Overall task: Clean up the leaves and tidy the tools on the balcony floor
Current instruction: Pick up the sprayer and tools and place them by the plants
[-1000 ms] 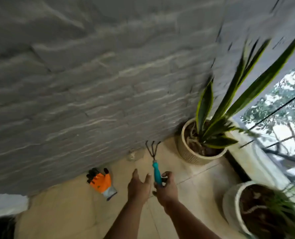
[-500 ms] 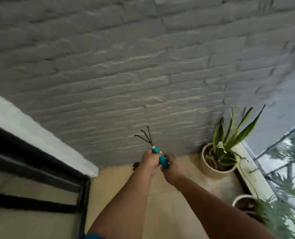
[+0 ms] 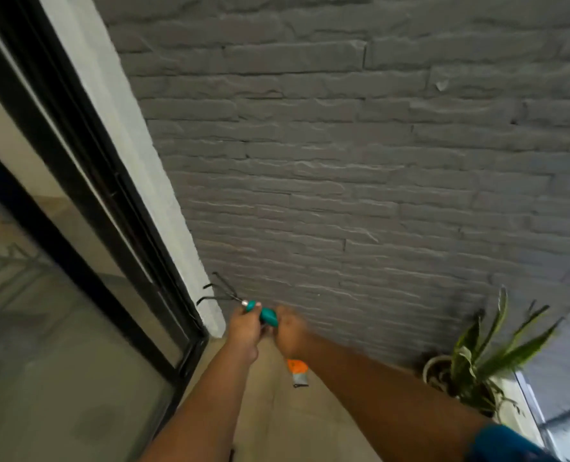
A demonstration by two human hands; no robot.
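Since the earlier frame my view has swung left: the one sliding door (image 3: 60,261) now fills the left side, and only one potted plant (image 3: 477,365) shows, far right of it along the grey brick wall (image 3: 343,161). My left hand (image 3: 243,331) has its fingers wrapped round the one hand rake (image 3: 240,303), prongs pointing toward the door. My right hand (image 3: 288,335) is blurred at the handle's end; I cannot tell its grip. One orange glove (image 3: 296,371) lies on the floor (image 3: 277,411) beneath it.

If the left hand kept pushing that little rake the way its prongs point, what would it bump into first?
Probably the white door-frame edge. The left hand holds the rake with its prongs aimed up-left at that edge, beside the black sliding door. Depth is unclear, so the gap can't be judged.
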